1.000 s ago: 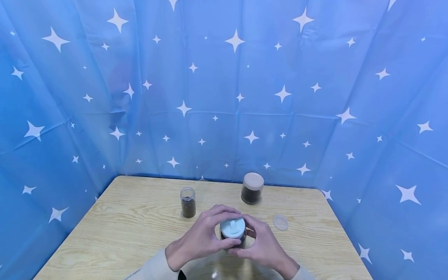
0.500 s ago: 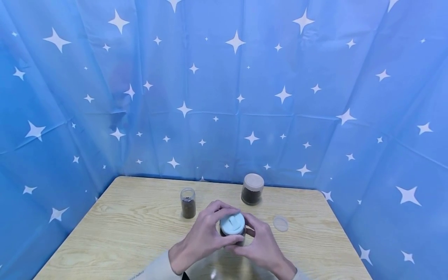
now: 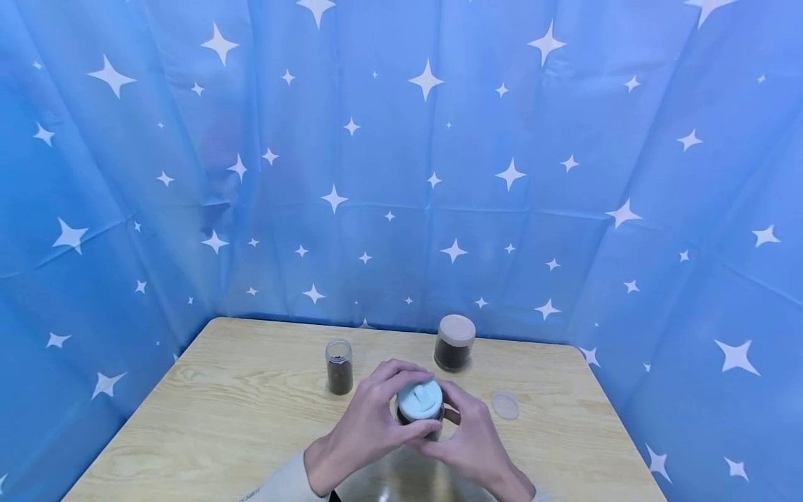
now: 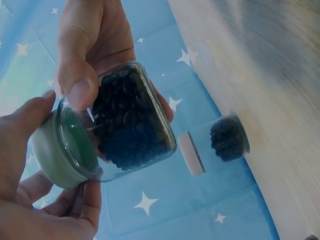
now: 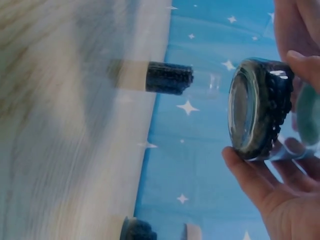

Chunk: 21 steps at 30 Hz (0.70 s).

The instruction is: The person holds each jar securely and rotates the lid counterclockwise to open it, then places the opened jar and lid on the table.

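Right now I see both hands closed around one glass jar [image 3: 419, 418], held just above the bench [image 3: 238, 411] near its front edge. My left hand [image 3: 366, 432] curls its fingers around the pale green lid [image 3: 419, 399], thumb against the rim; my right hand [image 3: 470, 443] cups the glass body from below and the side. The left wrist view shows the jar [image 4: 131, 122] tilted, about half full of small dark round grains, with the lid [image 4: 55, 160] seated on its mouth. From the right wrist view I look at the jar's clear base [image 5: 252, 107] with the dark fill behind it.

Behind the hands stand two more containers. A slim open vial [image 3: 339, 366] sits to the left, roughly half full of dark brown matter. A wider jar with a tan lid [image 3: 454, 343] stands to the right near the back edge, dark contents filling its lower part. A clear loose lid [image 3: 505, 405] lies flat on the bench just right of my right hand.

Blue star-printed cloth [image 3: 401, 174] walls in the back and both sides. Open bench stretches to the left of the vial and along the front left.
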Tool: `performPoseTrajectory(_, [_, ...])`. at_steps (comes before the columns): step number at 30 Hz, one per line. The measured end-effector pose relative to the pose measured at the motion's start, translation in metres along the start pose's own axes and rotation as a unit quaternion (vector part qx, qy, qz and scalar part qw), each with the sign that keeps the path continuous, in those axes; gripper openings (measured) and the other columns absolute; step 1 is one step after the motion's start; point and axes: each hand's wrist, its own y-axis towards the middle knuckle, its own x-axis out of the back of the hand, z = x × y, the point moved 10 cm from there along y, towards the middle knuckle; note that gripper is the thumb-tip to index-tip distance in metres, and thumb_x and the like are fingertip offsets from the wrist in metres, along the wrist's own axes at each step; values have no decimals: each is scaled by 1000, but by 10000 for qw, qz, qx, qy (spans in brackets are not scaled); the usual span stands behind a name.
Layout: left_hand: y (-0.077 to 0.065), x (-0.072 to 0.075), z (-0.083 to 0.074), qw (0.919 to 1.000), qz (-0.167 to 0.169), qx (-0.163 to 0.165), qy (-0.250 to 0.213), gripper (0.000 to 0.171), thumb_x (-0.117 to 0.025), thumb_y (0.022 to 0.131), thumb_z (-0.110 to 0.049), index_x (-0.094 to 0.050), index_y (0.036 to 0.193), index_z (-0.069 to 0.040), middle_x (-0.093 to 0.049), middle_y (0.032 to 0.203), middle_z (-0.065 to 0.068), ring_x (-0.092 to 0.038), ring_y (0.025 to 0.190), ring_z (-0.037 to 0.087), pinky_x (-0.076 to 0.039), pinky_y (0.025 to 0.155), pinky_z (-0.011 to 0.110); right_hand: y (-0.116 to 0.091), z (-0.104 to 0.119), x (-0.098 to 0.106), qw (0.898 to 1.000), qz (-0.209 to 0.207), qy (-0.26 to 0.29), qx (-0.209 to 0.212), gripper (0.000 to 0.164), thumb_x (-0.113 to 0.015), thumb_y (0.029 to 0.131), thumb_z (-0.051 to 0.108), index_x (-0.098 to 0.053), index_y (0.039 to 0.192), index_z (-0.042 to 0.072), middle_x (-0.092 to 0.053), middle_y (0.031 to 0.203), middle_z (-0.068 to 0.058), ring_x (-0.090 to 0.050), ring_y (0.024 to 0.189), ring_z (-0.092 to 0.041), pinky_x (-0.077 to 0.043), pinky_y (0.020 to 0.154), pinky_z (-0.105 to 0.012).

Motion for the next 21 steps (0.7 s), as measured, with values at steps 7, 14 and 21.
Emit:
performPoseTrajectory(7, [3, 0, 2, 9998, 209, -52, -45, 61, -103, 92, -37, -79, 144, -17, -76, 145, -3, -76, 132, 17, -66, 108, 34, 3, -1, 3, 10000, -65, -42, -34, 81, -106, 87, 19, -66, 157, 24, -76, 150, 0, -76, 134, -13, -71, 101, -30])
performPoseTrajectory(14, [6, -1, 0, 9984, 464, -263, -195, 58, -99, 96, -32, -77, 147, -15, -74, 150, -1, -75, 138, 19, -66, 111, 34, 3, -1, 1, 9999, 40, 29, -117, 82, -106, 88, 22, -65, 159, 28, -75, 151, 1, -76, 135, -12, -70, 103, -30])
performPoseTrajectory(21, [9, -3, -4, 9930, 889, -684, -375, 51, -90, 99, -19, -76, 148, -17, -73, 152, 0, -74, 137, 16, -65, 111, 32, 5, -2, -3, 9992, 226, 227, -226, 76, -106, 87, 22, -68, 152, 31, -75, 151, 1, -75, 134, -11, -71, 103, -34])
